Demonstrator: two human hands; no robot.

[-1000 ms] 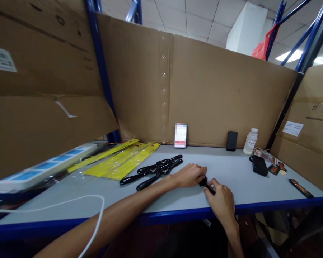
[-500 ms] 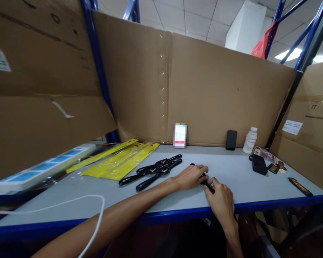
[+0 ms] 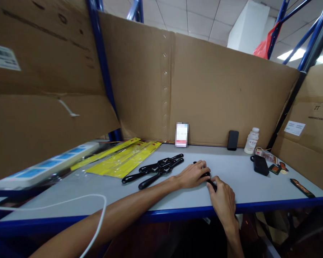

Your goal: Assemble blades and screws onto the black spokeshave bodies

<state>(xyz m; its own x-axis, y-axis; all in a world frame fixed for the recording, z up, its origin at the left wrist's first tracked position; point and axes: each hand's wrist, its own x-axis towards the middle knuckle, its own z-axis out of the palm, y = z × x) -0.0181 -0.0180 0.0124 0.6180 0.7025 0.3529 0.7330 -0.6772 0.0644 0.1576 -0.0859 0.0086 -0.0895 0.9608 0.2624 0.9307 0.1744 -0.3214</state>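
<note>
A black spokeshave (image 3: 212, 185) lies on the grey tabletop (image 3: 177, 197), mostly covered by my hands. My left hand (image 3: 193, 175) is closed over its middle and far handle, fingers curled round it. My right hand (image 3: 224, 197) pinches the near handle between thumb and fingers. To the left of my left hand, several more black spokeshaves (image 3: 150, 182) rest overlapping, each with two handles and a wider centre body. The centre of the held one is hidden under my left fingers.
Yellow-backed clear packages (image 3: 129, 163) and a white power strip (image 3: 47, 166) lie at the left. At the back stand a lit phone (image 3: 181, 135), a dark phone (image 3: 233, 140) and a bottle (image 3: 251, 141). A black case (image 3: 260, 165) sits right. Cardboard walls (image 3: 204, 89) enclose the table.
The whole view has shifted slightly to the right. Both hands remain on the same spokeshave, with only a slight movement of the right fingers at its near handle.
</note>
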